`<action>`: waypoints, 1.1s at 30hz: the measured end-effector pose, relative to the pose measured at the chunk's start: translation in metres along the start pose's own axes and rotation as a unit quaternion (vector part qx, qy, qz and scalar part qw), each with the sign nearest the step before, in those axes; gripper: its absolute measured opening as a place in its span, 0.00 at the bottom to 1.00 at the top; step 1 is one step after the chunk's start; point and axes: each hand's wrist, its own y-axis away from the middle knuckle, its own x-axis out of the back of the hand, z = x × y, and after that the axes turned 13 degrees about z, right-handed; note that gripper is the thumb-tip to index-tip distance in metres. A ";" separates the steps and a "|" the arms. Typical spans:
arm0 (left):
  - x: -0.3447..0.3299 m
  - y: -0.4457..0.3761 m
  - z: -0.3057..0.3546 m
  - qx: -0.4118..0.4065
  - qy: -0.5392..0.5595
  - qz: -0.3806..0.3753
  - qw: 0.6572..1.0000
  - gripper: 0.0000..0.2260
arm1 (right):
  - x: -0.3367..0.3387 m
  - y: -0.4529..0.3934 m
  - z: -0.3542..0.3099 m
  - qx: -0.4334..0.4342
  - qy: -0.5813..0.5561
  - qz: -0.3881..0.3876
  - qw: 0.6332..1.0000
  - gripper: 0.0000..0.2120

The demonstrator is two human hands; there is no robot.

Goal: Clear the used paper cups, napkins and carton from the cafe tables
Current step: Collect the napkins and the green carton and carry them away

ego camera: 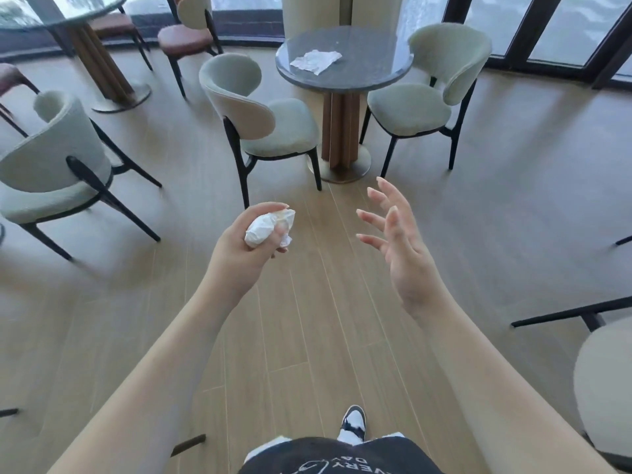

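white crumpled napkin [270,228] balled in left hand [248,246], fingers curled round it, over wood floor [307,319]. right hand [398,248] spread, holding nothing. flat napkin [316,60] on dark round table [376,73], far right.

We find a cafe seating area: round pedestal counters [345,68], matching upholstered chairs [270,124], plank floor [307,302], full-height windows [554,25].
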 end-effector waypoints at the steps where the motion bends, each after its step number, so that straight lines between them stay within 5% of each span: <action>1: -0.004 -0.011 0.002 0.001 0.000 0.005 1.000 0.08 | -0.001 -0.014 -0.001 0.000 -0.003 -0.003 1.000 0.23; 33: -0.055 -0.482 -0.060 0.013 0.063 0.027 0.998 0.09 | -0.159 -0.452 0.067 0.006 0.020 -0.004 1.000 0.22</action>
